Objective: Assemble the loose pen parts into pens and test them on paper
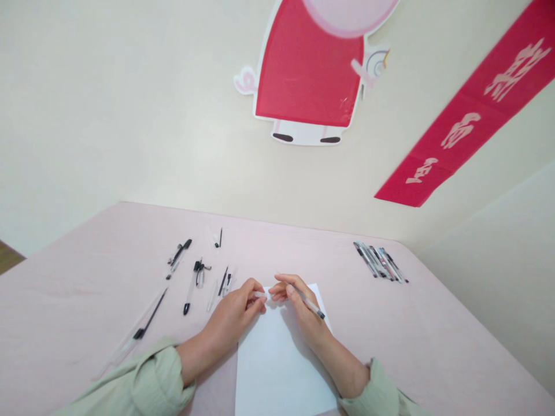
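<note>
Over the top of a sheet of white paper [281, 370], my two hands are close together. My left hand [240, 306] is closed in a pinch on a small translucent whitish piece [259, 294], whose exact kind I cannot make out. A clear-barrelled pen [310, 303] with a black end lies in my right hand [306, 312], between thumb and forefinger, its black end pointing back toward the wrist. The right fingertips come near the left hand's piece; whether they touch it is unclear.
Left of the paper lie pen parts: a dark refill [223, 281], a black-tipped clear pen [188, 294], another pen piece [179, 254] and a long refill [155, 312]. Several pens [381, 262] lie in a row at the right. A wall stands behind the pink-covered table [411, 346].
</note>
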Demonstrator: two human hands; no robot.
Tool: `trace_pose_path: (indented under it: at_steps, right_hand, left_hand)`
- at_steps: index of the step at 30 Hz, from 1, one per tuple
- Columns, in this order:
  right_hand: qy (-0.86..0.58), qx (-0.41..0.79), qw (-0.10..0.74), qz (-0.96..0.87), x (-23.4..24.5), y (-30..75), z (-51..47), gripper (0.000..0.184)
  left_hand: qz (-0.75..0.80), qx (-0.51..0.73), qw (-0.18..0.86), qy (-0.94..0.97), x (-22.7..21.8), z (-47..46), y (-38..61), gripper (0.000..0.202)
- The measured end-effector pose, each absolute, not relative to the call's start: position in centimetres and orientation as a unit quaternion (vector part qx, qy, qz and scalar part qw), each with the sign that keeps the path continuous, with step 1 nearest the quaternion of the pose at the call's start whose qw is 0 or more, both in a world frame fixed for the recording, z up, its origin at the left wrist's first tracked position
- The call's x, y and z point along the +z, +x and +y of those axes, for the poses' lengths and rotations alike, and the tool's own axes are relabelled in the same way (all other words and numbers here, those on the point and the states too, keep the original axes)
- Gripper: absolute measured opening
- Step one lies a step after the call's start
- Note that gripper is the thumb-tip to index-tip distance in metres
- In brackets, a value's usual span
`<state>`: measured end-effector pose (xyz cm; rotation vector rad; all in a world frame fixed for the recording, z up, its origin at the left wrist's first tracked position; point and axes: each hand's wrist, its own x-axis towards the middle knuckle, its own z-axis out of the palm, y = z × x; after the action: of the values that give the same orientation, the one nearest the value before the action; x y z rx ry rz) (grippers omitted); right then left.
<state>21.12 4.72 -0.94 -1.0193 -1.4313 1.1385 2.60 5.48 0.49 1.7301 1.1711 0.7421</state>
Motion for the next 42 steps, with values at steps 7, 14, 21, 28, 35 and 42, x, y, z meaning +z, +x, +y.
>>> trace_pose_path:
  at_steps: [7,14,21,28,35,42]
  right_hand:
    - [-0.411,0.485,0.485,-0.6,-0.4,20.8,4.3,0.034]
    - [-0.4,0.479,0.483,-0.614,-0.2,21.0,4.4,0.05]
    - [-0.455,0.46,0.52,-0.557,-0.7,21.3,4.8,0.032]
    - [-0.427,0.569,0.566,-0.416,-0.5,21.1,5.2,0.022]
    - [-0.417,0.598,0.574,-0.373,0.1,21.0,5.2,0.023]
    - [-0.431,0.589,0.548,-0.41,-0.1,21.0,5.3,0.024]
  left_hand:
    - [0.448,0.352,0.466,0.677,0.8,5.6,2.7,0.017]
    - [0.452,0.406,0.394,0.69,-0.4,6.1,2.4,0.012]
    - [0.48,0.45,0.487,0.575,0.2,6.2,2.6,0.017]
    - [0.46,0.449,0.623,0.446,0.9,6.2,3.2,0.028]
    - [0.425,0.427,0.653,0.459,0.9,5.8,3.1,0.03]
    - [0.41,0.4,0.634,0.52,1.0,5.7,3.1,0.029]
